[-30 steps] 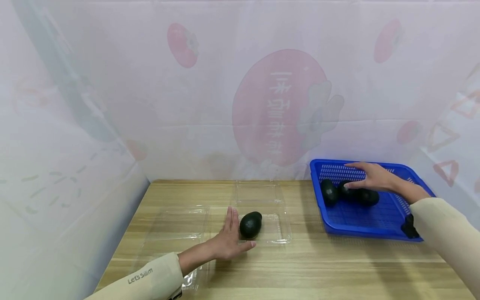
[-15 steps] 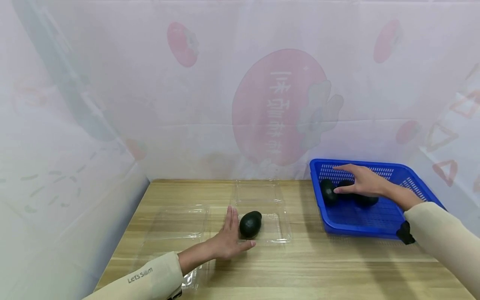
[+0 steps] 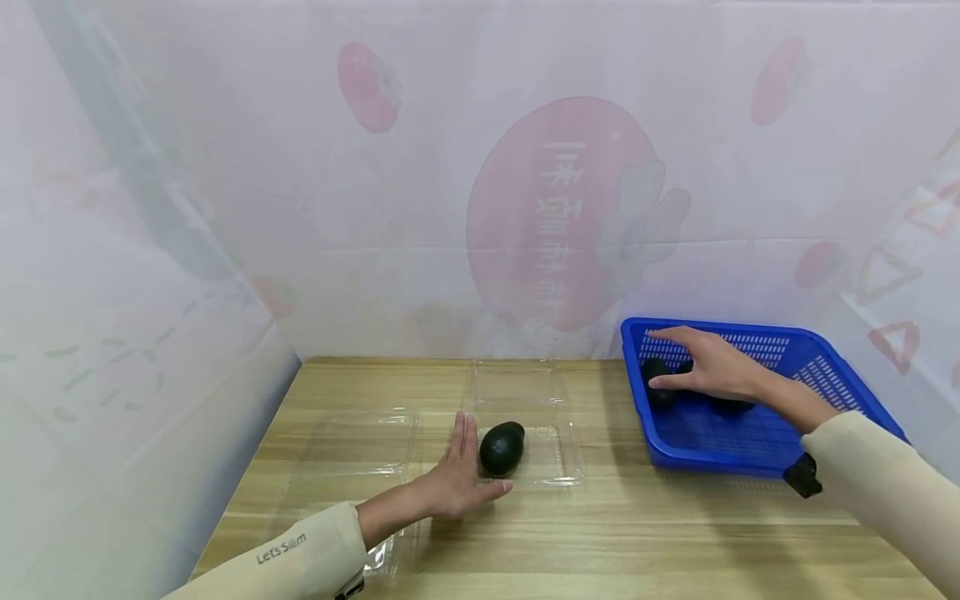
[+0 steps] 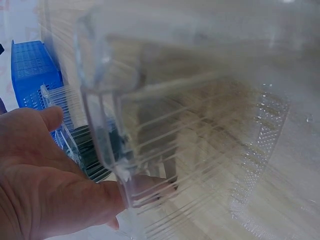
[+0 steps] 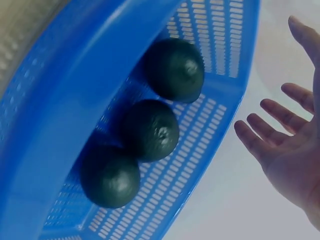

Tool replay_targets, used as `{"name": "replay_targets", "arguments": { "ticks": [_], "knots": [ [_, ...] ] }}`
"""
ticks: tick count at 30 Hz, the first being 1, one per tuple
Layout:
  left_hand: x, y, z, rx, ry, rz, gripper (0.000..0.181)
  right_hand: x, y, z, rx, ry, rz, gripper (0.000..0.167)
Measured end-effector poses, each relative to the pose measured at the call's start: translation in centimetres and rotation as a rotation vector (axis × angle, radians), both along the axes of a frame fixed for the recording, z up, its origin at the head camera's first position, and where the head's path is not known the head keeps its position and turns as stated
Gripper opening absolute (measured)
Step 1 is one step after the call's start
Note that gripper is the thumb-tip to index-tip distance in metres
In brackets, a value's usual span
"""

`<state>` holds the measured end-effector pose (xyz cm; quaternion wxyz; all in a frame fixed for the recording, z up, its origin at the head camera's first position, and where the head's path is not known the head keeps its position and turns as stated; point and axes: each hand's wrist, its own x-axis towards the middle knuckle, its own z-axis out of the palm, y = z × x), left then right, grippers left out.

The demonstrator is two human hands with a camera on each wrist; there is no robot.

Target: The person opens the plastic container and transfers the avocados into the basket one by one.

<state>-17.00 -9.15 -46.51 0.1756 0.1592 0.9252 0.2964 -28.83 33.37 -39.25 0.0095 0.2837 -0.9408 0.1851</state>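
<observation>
A dark green avocado [image 3: 502, 448] lies in a clear plastic container [image 3: 551, 475], whose lid [image 3: 517, 382] is folded back behind it. My left hand [image 3: 456, 483] is at the container's left front side with fingers extended and thumb apart; whether it touches the avocado is unclear. Over the blue basket [image 3: 720, 460], my right hand [image 3: 716, 367] hovers with fingers and thumb spread, holding nothing. Three more avocados rest in that basket, partly hidden by the hand in the head view. The right wrist view shows a top avocado [image 5: 175, 70], a middle one [image 5: 150, 131] and a lower one [image 5: 110, 176].
Another clear plastic container [image 3: 345, 450] lies at the left, partly behind my left forearm. The wooden table [image 3: 600, 533] meets a printed cloth backdrop [image 3: 420, 292] at the back.
My right hand has moved left over the basket, from above the middle avocado towards the leftmost one. My left hand and the avocado beside it have stayed in place.
</observation>
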Motion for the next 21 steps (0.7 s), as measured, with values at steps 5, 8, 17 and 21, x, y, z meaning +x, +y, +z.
{"name": "replay_targets", "arguments": {
  "ticks": [5,8,17,21],
  "knots": [
    [0.0,-0.1,-0.1,0.002,-0.003,-0.008,0.113,0.6,-1.3,0.1,0.015,0.031,-0.004,0.081],
    [-0.1,-0.1,-0.1,0.002,-0.001,-0.011,0.113,0.9,-2.0,0.1,0.020,0.041,-0.011,0.081],
    [0.0,-0.2,-0.2,0.000,-0.003,-0.013,0.113,1.7,-4.0,0.0,0.008,0.065,0.006,0.081],
    [0.0,-0.2,-0.1,-0.005,0.002,-0.015,0.113,2.1,-5.0,0.0,0.005,0.064,0.023,0.079]
  ]
}}
